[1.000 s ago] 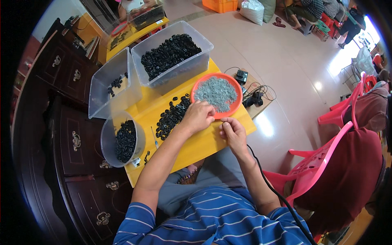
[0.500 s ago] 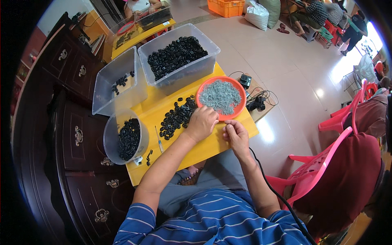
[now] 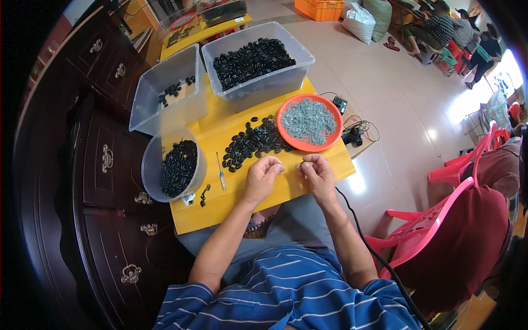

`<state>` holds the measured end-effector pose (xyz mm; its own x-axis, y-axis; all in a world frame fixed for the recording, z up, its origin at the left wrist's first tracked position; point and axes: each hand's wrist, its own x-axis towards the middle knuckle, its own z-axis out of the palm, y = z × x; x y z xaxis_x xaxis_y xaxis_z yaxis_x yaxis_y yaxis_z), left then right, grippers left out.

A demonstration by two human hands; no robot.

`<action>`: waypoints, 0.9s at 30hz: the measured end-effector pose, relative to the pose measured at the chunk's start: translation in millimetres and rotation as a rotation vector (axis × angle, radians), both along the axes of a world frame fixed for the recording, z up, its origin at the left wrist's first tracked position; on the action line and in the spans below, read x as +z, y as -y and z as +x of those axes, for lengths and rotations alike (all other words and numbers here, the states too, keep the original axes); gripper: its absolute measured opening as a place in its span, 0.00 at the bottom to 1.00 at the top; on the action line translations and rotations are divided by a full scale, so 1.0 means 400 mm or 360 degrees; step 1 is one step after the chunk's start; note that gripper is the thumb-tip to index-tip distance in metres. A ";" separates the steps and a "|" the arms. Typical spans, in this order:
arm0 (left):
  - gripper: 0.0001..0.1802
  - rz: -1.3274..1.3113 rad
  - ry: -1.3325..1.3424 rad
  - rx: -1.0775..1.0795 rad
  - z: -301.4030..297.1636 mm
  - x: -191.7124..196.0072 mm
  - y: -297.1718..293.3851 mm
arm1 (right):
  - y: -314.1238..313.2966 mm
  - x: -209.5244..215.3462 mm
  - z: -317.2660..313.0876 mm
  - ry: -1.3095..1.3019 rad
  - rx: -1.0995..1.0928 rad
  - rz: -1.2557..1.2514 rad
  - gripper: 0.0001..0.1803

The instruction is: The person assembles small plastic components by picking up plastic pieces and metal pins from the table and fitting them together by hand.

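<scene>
My left hand (image 3: 263,179) is closed in a pinch over the near part of the yellow table (image 3: 231,203); a tiny pale tip shows at its fingertips, too small to name. Facing it a short gap away, my right hand (image 3: 318,177) pinches something small that its fingers mostly hide. Just beyond my hands lies a loose pile of small black oval pieces (image 3: 254,141). To the right of the pile, an orange-red round plate (image 3: 285,135) holds a heap of small silvery metal pieces (image 3: 309,122).
A clear round tub (image 3: 201,171) and a large clear bin (image 3: 258,93) hold black pieces; another clear bin (image 3: 144,113) has a few. A thin screwdriver-like tool (image 3: 221,175) lies beside a short black strand (image 3: 205,196). A dark cabinet (image 3: 110,192) stands left, a pink chair (image 3: 423,231) right.
My left hand has drawn back from the pile and plate edge toward me, with its fingers pinched. My right hand has stayed near its place. The whole view has shifted slightly.
</scene>
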<state>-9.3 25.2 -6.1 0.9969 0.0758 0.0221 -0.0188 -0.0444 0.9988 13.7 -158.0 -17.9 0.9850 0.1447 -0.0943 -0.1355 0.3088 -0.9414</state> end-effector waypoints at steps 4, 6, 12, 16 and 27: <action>0.03 -0.0333 -0.0079 0.0095 -0.030 -0.008 -0.026 | -0.065 -0.003 -0.022 0.0006 0.0177 0.0074 0.06; 0.03 -0.0421 -0.0054 0.0102 -0.041 -0.013 -0.035 | -0.083 0.010 -0.029 0.0000 0.0273 -0.0063 0.04; 0.05 -0.0399 0.0035 0.0105 -0.053 -0.048 -0.047 | -0.113 -0.007 -0.037 -0.0145 0.0350 -0.0067 0.05; 0.04 -0.0401 0.0090 0.0142 -0.051 -0.055 -0.044 | -0.119 -0.002 -0.037 -0.0190 0.0329 -0.0052 0.06; 0.05 -0.0205 0.0092 0.0028 -0.050 -0.071 -0.059 | -0.124 -0.007 -0.038 -0.0180 0.0290 0.0067 0.08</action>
